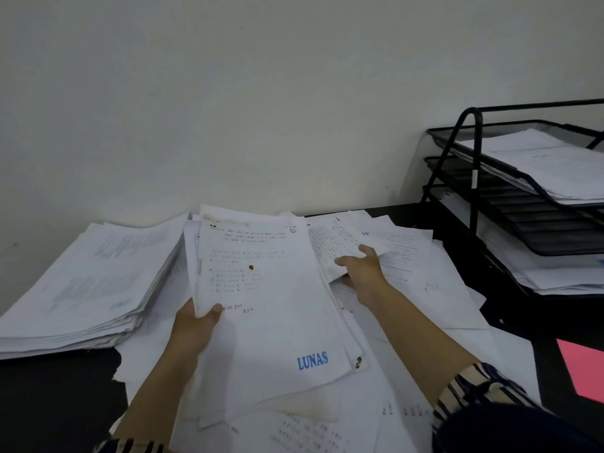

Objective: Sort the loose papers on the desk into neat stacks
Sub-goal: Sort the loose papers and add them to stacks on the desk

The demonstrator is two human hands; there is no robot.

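A sheaf of papers (261, 299) stamped "LUNAS" is held tilted above the desk's centre, its left edge pinched between thumb and fingers of the left hand (196, 325). At 2 o'clock from it, the right hand (361, 268) is curled round the edge of a printed sheet (333, 243) among loose papers (425, 289). A tall stack (85, 282) is seen at 9 o'clock, squared against the wall (228, 93). Bare black desk (58, 397) is left at 7 o'clock. A black wire tray rack (523, 204) stands at 3 o'clock, a pink sheet (585, 367) at 4.
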